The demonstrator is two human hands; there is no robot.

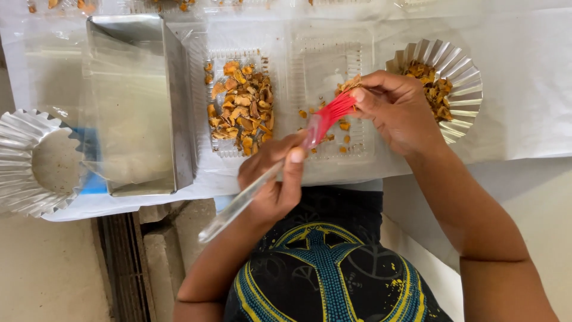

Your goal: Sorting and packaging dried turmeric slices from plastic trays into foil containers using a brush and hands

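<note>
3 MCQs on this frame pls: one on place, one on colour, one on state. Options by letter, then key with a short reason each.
1. Where does the metal box stand?
A. Left of the filled clear tray
B. Right of the fluted tin of pieces
C. On the person's lap

2. What colour are the bristles of the brush?
A. Blue
B. Red
C. White

3. What state is the fluted tin at far left in?
A. Heaped with orange pieces
B. Covered by a lid
C. Holding no orange pieces

Key:
1 A, the box sits on the white sheet just left of the tray of orange pieces.
2 B, red bristles show between the right hand, which pinches them, and the left hand, whose grip is on the clear handle.
3 C, only its bare base shows.
</note>
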